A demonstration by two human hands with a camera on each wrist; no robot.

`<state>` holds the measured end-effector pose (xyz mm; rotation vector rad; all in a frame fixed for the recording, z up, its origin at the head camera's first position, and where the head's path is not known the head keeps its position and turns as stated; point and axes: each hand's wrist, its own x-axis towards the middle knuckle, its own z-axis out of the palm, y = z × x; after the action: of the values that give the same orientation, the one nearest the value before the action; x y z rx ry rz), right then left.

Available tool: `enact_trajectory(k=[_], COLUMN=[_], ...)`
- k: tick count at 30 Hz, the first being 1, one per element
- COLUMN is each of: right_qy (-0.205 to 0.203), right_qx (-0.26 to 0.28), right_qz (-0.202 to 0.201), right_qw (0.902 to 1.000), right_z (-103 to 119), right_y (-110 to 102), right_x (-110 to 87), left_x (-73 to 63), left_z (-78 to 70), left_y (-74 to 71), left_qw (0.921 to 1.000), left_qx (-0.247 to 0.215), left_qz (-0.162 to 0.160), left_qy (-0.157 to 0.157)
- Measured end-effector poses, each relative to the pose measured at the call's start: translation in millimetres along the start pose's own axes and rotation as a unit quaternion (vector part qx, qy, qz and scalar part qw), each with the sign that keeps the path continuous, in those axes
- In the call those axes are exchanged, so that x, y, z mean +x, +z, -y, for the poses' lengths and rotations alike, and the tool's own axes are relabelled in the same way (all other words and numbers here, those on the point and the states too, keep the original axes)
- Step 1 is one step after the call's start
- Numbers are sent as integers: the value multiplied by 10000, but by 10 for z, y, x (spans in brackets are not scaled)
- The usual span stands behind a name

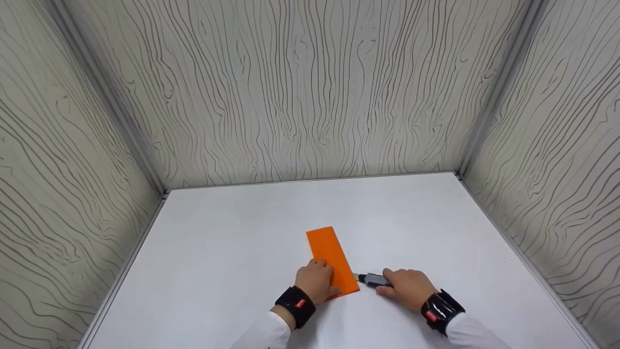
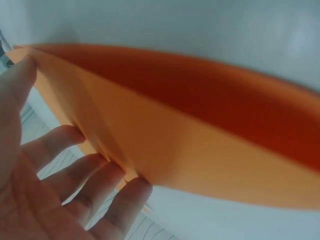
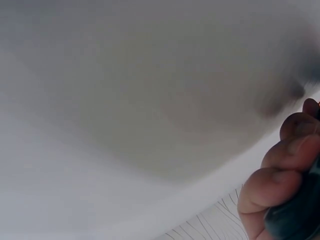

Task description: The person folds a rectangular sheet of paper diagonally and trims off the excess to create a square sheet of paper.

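Note:
A folded sheet of orange paper (image 1: 334,259) lies slanted on the white table, its layers bowed apart at the open edge in the left wrist view. My left hand (image 1: 315,282) presses on the paper's near left part, with fingertips (image 2: 132,187) spread along it and the thumb near a corner. In my right hand (image 1: 411,288) is a grey and black utility knife (image 1: 377,280), gripped by its handle. Its blade (image 1: 356,276) is out and points left, right at the paper's right edge. The right wrist view shows curled fingers (image 3: 280,175) around the dark handle.
The white tabletop (image 1: 232,232) reaches back to a wood-grain patterned wall (image 1: 310,97). Similar panels stand at the left and right, with grey metal posts (image 1: 111,102) in the corners. Black bands (image 1: 296,306) circle both wrists.

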<state>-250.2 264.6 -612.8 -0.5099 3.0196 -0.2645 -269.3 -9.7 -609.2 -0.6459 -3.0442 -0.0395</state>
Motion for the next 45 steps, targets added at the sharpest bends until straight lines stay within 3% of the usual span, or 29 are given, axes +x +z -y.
enact_trajectory(k=[7,14,21,29,45], right_qy=[-110,47,-271,-107,-222], right_qx=[2,39,118,189,249], right_qz=[-113,-7,-193,-99,-189], right_qw=[9999,10000,9994,9997,9993], right_z=[22,29,35,47,46], right_y=[15,-4,13,-17,11], right_x=[45,47,61,48,127], left_x=[7,-17,-29,-18,-36], left_z=[34,8,5,-6,-10], left_y=[37,-16,-23,8,-45], left_qw=[9999,10000,9999,9999,10000], left_qx=[5,-86,112,71,43], left_qz=[-123,-14,-126,-96,-59], left_qy=[61,29,14,10,11])
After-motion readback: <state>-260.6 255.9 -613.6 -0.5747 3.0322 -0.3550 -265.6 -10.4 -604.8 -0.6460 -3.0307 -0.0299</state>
